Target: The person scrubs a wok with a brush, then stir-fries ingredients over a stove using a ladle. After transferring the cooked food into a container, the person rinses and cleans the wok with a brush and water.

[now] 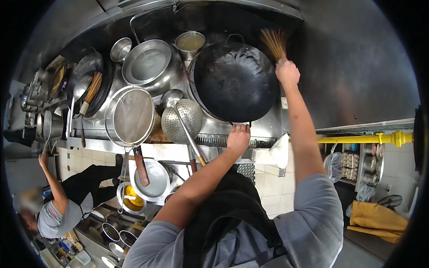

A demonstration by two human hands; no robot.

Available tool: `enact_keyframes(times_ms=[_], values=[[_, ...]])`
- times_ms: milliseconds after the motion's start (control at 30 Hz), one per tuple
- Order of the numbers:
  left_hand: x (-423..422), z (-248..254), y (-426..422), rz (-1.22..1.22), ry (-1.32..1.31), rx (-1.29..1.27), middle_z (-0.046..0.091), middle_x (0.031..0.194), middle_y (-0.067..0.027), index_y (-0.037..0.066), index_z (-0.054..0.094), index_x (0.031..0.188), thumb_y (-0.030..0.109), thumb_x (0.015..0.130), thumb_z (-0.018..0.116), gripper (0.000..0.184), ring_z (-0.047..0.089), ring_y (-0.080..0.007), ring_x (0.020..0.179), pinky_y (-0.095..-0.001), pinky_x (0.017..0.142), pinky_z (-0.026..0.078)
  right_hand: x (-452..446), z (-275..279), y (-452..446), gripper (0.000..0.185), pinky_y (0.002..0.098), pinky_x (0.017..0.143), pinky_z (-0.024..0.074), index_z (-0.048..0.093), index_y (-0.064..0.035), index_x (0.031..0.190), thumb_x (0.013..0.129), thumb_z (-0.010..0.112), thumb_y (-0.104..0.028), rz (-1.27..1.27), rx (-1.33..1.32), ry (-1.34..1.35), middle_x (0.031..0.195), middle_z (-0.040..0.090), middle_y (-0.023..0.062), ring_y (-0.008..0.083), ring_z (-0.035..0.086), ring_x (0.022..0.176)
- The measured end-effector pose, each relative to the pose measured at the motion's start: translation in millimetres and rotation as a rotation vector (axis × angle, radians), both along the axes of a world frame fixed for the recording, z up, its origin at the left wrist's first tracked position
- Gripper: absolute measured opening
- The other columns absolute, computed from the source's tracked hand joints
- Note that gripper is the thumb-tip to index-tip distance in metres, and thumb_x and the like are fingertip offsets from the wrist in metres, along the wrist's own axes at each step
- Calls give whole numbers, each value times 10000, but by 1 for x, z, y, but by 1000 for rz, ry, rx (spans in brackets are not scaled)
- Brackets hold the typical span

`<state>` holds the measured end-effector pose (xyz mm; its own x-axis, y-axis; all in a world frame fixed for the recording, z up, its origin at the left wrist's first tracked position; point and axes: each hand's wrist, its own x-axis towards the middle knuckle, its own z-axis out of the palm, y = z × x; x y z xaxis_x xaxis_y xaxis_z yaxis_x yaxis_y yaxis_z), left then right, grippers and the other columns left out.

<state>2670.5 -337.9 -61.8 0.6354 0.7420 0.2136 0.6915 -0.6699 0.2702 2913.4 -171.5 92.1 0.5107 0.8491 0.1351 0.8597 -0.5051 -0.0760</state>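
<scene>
A large black wok (pixel 232 85) sits on the stove, its inside dark with a wet-looking shine near the far side. My left hand (pixel 239 137) is closed on the wok's near handle. Up at the wok's far right edge, my right hand (pixel 287 71) grips a bamboo wok brush (pixel 274 41) by its bound end. The bristles fan out toward the back wall, beside the rim rather than inside the wok. Just left of the wok lie a perforated skimmer (pixel 182 120) and a ladle (pixel 171 97).
Left of these are a mesh strainer (pixel 132 115), a steel pot (pixel 147 62) and a small pot of cloudy liquid (pixel 191 42). A second brush (pixel 93 87) rests farther left. A co-worker (pixel 60 212) stands at lower left. A yellow pipe (pixel 366 139) runs along the right.
</scene>
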Motion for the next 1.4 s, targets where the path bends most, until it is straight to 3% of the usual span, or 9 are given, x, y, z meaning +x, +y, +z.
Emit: enact_keyframes(times_ms=[100,300,500,700,900,1000,1100,1167,1400], values=[[-1,5,2,-18,39,-48,659,1035,-150,17,668,1143,140,860,549,331,626,-289,1029,-423,967,479,-41,-54,35,325,439,864,565,675,-41,1124,891,603,-256,-132,-20,174,1145,682,191,347,679,1053],[-1,-4,6,-64,33,2,678,977,-138,25,690,1083,143,874,544,281,644,-283,1002,-421,947,488,-165,-118,-56,560,427,955,508,660,-92,1225,770,707,-414,734,-226,439,1103,694,196,364,650,1073],[2,-1,4,-58,109,-27,673,1014,-145,22,662,1143,157,879,552,317,650,-286,1010,-422,958,495,18,-66,-11,384,458,838,567,708,-106,1128,880,624,-386,67,-208,-42,1059,703,196,360,693,981],[7,4,-1,-5,116,-38,678,1021,-157,-2,668,1090,163,857,574,301,650,-287,1009,-422,962,487,-34,-70,26,317,455,871,562,699,-43,1065,876,582,-268,-56,9,129,1067,697,217,359,691,1005],[10,2,-15,51,188,-121,645,1117,-186,-8,596,1262,152,884,513,419,615,-311,1101,-430,1036,450,-107,-115,-82,660,414,965,505,609,-181,1348,753,755,-426,916,-216,398,1169,668,219,375,645,1072],[5,7,-54,138,152,217,516,1385,-254,-19,491,1376,169,914,505,499,491,-363,1311,-453,1125,366,0,-54,-100,566,425,996,494,670,-184,1267,757,745,-418,736,-645,170,1260,650,147,339,625,1144],[-10,36,-127,57,36,41,557,1345,-245,-9,533,1343,197,915,559,476,539,-362,1258,-439,1100,397,59,-22,-102,285,441,808,581,650,-56,1127,869,580,-157,222,-151,-101,1100,676,190,371,697,966],[-27,36,-175,74,-113,-411,613,1281,-217,20,588,1298,238,921,607,437,604,-357,1170,-425,1025,466,58,21,-126,538,478,828,558,494,-146,1408,900,620,-268,137,88,-24,1048,672,207,393,677,973],[-96,44,-316,612,-370,-713,712,967,-209,26,720,1071,335,952,609,349,686,-385,886,-442,821,544,67,-81,-286,621,512,811,522,513,-224,1432,852,714,-320,209,248,330,1000,683,257,453,652,930]])
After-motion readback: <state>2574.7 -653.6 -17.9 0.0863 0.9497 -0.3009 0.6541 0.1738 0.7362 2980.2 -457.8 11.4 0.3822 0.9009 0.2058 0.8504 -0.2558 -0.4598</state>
